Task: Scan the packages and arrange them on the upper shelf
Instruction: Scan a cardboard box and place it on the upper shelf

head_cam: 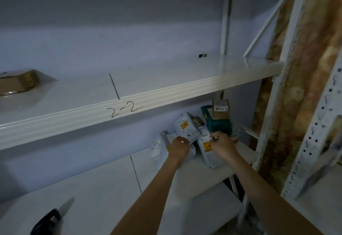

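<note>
Several packages lie heaped at the right end of the lower shelf point(194, 177). My left hand point(179, 147) grips a grey mailer bag point(186, 126) with a yellow label. My right hand point(223, 145) pinches the top edge of a second grey mailer point(208, 151) that stands tilted. Behind them sit a teal package point(219, 123) and a small brown box point(220, 110) on top of it. More white-labelled mailers point(157, 148) lean to the left of my left hand. The upper shelf point(166, 79), marked "2-2" on its front edge, holds a brown parcel point(17, 82) at the far left.
A dark handheld scanner point(49, 221) lies at the lower left on the lower shelf. White perforated shelf posts point(314, 136) stand on the right, with a mottled brown wall point(299, 79) behind them. A black line divides the upper shelf into sections.
</note>
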